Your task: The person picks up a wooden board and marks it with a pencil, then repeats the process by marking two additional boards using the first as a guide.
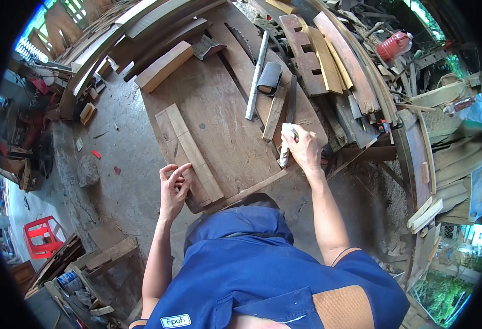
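My right hand (303, 147) is closed around the pale, wrapped-looking handle (284, 157) of a tool at the right edge of the wooden work board (235, 159). A long dark blade (292, 101) lies in line with that handle and appears to belong to it; my fingers cover the join. On the left side of the board lies a flat wooden strip (194, 153) with faint lines across it. My left hand (174, 189) is beside this strip, index finger stretched out to its edge, other fingers loosely bent, with nothing visible in them.
Near the blade lie a sanding-block-like grey roll (269, 77), a pale rod (257, 74) and a small wood block (274, 114). A thick beam (164, 67) rests at the board's far left. Notched timber (302, 55) is stacked right. A red stool (43, 237) stands lower left.
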Motion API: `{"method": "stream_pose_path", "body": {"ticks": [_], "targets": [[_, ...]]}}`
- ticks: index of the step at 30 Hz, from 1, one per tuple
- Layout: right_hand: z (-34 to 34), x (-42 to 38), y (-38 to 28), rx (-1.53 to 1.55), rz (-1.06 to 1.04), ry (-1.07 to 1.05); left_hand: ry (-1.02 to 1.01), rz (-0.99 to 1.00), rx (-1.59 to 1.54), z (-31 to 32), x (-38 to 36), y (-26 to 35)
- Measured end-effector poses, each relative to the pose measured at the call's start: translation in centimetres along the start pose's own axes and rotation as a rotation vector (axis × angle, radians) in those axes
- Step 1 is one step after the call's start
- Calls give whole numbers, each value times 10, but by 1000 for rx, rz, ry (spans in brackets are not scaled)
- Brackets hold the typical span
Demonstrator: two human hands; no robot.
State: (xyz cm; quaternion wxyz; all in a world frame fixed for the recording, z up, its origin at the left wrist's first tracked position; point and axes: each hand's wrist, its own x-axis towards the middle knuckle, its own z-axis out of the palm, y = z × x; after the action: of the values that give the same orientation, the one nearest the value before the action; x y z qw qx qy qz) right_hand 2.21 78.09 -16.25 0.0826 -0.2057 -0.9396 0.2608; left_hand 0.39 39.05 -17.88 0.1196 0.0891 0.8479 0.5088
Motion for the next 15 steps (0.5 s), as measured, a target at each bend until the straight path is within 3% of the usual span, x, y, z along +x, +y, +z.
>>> {"method": "stream_pose_path", "body": {"ticks": [2, 5, 7, 9, 12, 14, 15], "targets": [[-12, 7, 3, 1, -48, -1, 15, -8, 9, 1, 0, 0], [-34, 24, 18, 62, 54, 85, 43, -7, 30, 4, -2, 5], [-42, 44, 54, 68, -31, 169, 62, -15, 41, 6, -2, 8], [-55, 73, 90, 67, 136, 109, 80, -21, 52, 9, -3, 10], [-62, 124, 157, -9, 221, 99, 126, -50, 71, 15, -4, 14], [-50, 162, 219, -210, -47, 262, 138, -89, 114, 22, -5, 17], [-49, 177, 237, -215, -81, 289, 168, -118, 125, 26, -4, 20]]}}
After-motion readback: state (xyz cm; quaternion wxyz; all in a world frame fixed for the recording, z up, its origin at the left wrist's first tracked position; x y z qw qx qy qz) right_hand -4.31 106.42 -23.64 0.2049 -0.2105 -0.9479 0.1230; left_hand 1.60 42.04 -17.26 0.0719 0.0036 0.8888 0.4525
